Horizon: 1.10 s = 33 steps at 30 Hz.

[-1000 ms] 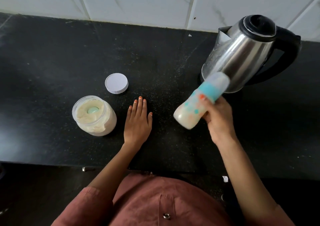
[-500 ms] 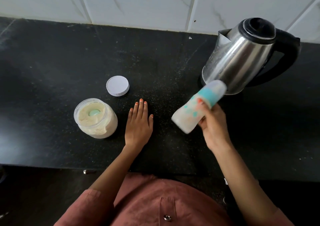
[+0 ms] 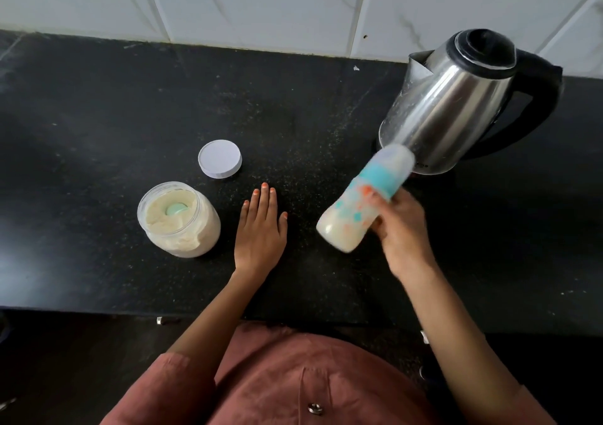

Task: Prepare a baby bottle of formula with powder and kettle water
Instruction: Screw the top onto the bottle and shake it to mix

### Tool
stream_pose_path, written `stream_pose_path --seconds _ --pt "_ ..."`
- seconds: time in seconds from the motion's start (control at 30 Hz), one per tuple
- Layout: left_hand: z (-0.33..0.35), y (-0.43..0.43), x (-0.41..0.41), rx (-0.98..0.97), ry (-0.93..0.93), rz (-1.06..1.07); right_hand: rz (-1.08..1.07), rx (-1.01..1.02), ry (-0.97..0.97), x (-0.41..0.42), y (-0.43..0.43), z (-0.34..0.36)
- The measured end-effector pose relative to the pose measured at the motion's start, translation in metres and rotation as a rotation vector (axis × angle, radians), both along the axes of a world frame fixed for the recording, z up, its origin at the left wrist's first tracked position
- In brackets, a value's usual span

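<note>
The right hand grips the baby bottle tilted — cap up-right toward the kettle, base down-left — blurred; left hand lies flat.

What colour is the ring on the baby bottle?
The ring is turquoise, clearest in the head view.

The jar, seemingly with a scoop in it, stands near the front edge of the counter, its lid just behind, the kettle toward the back-right corner.
</note>
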<state>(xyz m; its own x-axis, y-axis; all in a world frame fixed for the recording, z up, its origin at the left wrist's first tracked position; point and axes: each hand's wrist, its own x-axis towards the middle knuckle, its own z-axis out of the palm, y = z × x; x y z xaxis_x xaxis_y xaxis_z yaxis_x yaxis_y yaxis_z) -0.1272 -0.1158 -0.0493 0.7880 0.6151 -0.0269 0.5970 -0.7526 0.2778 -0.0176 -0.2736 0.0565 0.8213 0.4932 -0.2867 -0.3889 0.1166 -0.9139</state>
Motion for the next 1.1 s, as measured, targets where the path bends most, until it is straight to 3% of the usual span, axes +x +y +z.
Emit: stream_pose_path --seconds 0.1,0.27,0.47,0.63,0.8,0.87,0.97,1.03,1.1 --pt "-0.001 -0.001 0.0 0.005 0.01 -0.004 -0.197 0.152 0.044 0.015 0.0 0.006" --pt "-0.002 0.001 -0.001 0.004 0.001 0.0 0.121 -0.072 -0.076 -0.009 -0.002 0.002" --pt "-0.002 0.0 0.0 0.009 0.003 -0.004 -0.351 0.172 0.056 0.011 0.001 0.01" --pt "-0.002 0.0 -0.001 0.006 0.008 0.003 -0.023 -0.061 -0.085 -0.008 -0.003 0.005" --pt "-0.001 -0.001 0.0 0.015 0.012 -0.001 -0.364 0.154 0.026 0.015 -0.004 0.011" --pt "-0.001 -0.001 -0.001 0.017 0.017 0.002 -0.276 0.099 0.023 0.004 -0.002 0.006" --pt "0.0 -0.001 0.0 0.009 0.011 0.009 0.026 -0.081 -0.059 -0.013 -0.006 0.003" --pt "0.0 -0.001 0.0 0.01 0.009 0.004 -0.006 -0.058 -0.065 -0.006 -0.007 0.007" --pt "-0.001 0.0 0.0 0.013 0.009 -0.001 -0.193 0.063 0.007 0.007 -0.006 0.015"
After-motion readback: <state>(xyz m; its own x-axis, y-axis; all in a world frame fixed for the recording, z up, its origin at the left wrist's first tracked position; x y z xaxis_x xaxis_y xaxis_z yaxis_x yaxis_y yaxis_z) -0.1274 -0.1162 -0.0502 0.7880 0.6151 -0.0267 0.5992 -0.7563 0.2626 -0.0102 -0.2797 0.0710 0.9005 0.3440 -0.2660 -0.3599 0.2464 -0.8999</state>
